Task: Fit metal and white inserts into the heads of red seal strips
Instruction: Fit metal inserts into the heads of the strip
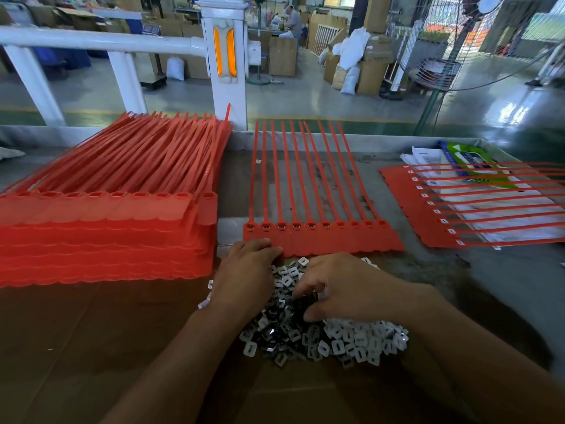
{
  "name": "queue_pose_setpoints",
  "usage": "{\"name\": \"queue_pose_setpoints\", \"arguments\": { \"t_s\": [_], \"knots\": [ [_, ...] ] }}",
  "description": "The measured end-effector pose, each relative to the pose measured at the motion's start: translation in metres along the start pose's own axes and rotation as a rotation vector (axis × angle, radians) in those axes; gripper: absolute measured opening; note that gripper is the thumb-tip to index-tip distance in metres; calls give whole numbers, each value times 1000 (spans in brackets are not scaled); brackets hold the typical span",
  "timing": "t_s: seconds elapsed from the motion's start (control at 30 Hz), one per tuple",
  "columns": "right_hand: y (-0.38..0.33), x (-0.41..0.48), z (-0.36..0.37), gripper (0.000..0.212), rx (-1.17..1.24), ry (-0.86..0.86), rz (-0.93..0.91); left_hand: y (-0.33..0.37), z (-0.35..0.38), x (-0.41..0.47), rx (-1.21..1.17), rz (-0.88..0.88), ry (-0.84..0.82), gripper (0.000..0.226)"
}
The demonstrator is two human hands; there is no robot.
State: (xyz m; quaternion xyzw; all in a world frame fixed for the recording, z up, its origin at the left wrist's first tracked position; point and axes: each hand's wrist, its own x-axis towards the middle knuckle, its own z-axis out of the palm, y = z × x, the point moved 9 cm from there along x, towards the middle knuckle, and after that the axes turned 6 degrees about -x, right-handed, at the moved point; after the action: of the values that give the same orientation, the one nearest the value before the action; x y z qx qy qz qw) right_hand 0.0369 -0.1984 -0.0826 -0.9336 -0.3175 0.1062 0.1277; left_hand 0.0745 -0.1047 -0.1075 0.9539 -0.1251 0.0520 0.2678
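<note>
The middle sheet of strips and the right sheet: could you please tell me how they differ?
The middle sheet points its tails away from the person; the right sheet points them rightward. The middle sheet shows dark inserts in its left heads only; the right sheet shows white in every visible head. The middle sheet lies on the table; the right sheet partly on papers. Both are red.
</note>
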Motion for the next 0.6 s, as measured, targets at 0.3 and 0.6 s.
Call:
{"name": "queue_pose_setpoints", "arguments": {
  "t_s": [0.3,0.6],
  "knots": [
    [1,-1,-1,12,100,50,22,-1,1,0,-4,18,9,50],
    [7,-6,-25,11,179,220,46,0,1,0,9,26,32,50]
  ]
}}
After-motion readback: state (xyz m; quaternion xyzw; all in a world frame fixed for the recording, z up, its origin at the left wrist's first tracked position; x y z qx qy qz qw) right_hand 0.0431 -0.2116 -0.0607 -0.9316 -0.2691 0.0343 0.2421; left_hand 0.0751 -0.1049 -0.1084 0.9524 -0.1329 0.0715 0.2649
